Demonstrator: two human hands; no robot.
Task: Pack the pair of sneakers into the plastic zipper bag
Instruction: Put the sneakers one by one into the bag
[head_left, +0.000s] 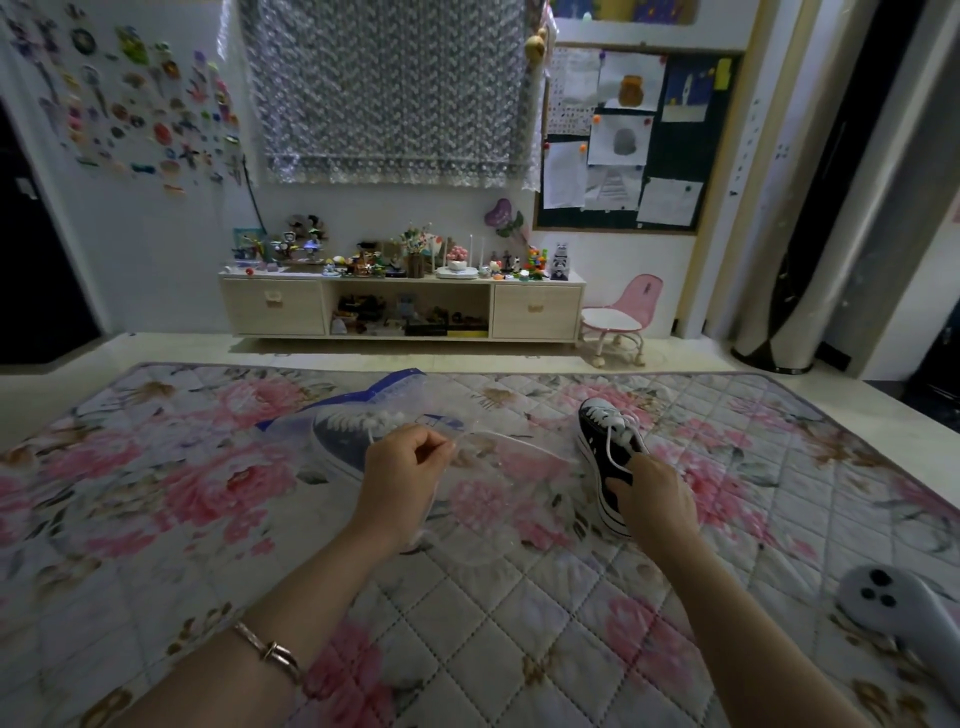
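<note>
A clear plastic zipper bag (483, 499) with a blue zip edge lies on the floral quilted mat (156, 493). One black sneaker (337, 434) with white laces shows through the bag's far part. My left hand (402, 473) pinches the bag's upper film and holds its mouth lifted. A second black sneaker (605, 447) with a white sole stands on the mat to the right of the bag. My right hand (654, 496) grips that sneaker at its heel end. The heel is hidden under my fingers.
A grey controller (883, 608) lies on the mat at the lower right. Beyond the mat stand a low wooden cabinet (402, 306) with toys and a small pink chair (621, 319). A tall floor unit (779, 332) stands at the right.
</note>
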